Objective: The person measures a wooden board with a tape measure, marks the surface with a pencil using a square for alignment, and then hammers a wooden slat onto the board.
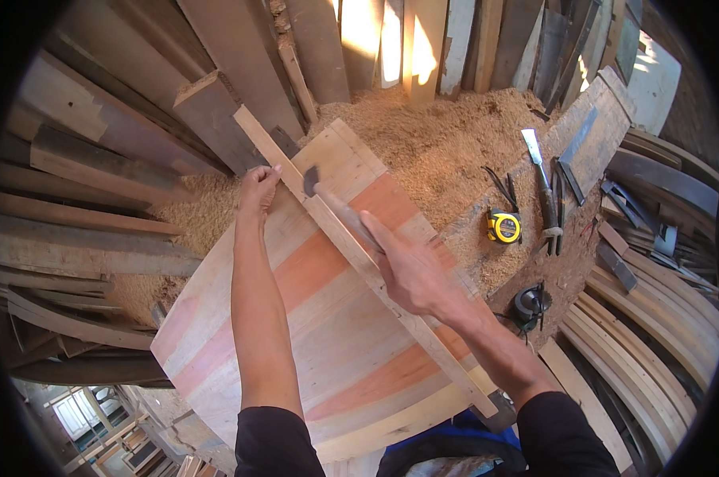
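A long wooden strip (pixel 359 258) lies diagonally across a large panel (pixel 328 318) made of pale and reddish boards glued side by side. My left hand (pixel 258 191) is closed at the strip's edge near its far end, thumb against the wood; its other fingers are partly hidden. In my right hand (pixel 411 270) is a hammer (pixel 347 213), gripped by its wooden handle. The dark hammer head, slightly blurred, is over the strip just right of my left hand.
Right of the panel, a yellow tape measure (pixel 504 226), a chisel (pixel 544 187) and a try square (pixel 576 159) lie on a sawdust-strewn bench. A dark round power tool (pixel 531 304) sits nearer. Planks (pixel 97 187) lean at left and back; curved wood pieces (pixel 630 374) are stacked at right.
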`<state>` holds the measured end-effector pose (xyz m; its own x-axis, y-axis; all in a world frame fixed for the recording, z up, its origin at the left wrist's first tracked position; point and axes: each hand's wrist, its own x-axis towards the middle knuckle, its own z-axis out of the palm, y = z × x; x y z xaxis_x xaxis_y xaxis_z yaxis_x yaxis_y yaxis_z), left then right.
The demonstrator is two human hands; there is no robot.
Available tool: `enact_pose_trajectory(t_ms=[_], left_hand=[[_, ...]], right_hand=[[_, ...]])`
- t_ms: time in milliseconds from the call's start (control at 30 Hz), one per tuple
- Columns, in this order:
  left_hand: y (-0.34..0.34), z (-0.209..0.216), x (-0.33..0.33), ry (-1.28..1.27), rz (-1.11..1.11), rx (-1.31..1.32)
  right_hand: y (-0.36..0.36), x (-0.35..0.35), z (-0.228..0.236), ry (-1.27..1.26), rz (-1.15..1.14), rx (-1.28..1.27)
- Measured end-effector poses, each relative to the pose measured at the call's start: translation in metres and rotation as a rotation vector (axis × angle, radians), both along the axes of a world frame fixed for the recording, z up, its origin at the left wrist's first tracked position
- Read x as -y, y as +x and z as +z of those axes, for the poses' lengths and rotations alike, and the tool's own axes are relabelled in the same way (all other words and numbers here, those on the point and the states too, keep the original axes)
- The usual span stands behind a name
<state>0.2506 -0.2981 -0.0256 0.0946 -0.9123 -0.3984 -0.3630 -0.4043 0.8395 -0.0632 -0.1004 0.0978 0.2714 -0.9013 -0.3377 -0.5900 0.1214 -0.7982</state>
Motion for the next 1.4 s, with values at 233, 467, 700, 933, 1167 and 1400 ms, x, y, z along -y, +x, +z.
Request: enact_pose_trajectory(t_ms=[233, 467, 700, 933, 1167, 1400], left_hand=[[0.022, -0.023, -0.006, -0.165, 0.058, 0.066], [0.002, -0.009, -0.009, -0.129, 0.081, 0.128], [0.008, -0.009, -0.011, -0.112, 0.093, 0.129], [-0.021, 0.002, -0.014, -0.238, 0.016, 0.609], [-0.034, 0.02, -0.013, -0.206, 0.06, 0.772], [-0.03, 0.015, -0.013, -0.134, 0.03, 0.827]], right_hand=[[-0.019, -0.059, -0.029, -0.213, -0.339, 0.241], [-0.032, -0.058, -0.027, -0.286, -0.146, 0.106], [-0.023, -0.033, -0.004, -0.081, 0.16, -0.139], [-0.038, -0.042, -0.019, 0.069, 0.045, 0.115], [-0.098, -0.071, -0.013, -0.133, -0.465, 0.116], [-0.19, -0.078, -0.009, -0.246, -0.91, -0.064]])
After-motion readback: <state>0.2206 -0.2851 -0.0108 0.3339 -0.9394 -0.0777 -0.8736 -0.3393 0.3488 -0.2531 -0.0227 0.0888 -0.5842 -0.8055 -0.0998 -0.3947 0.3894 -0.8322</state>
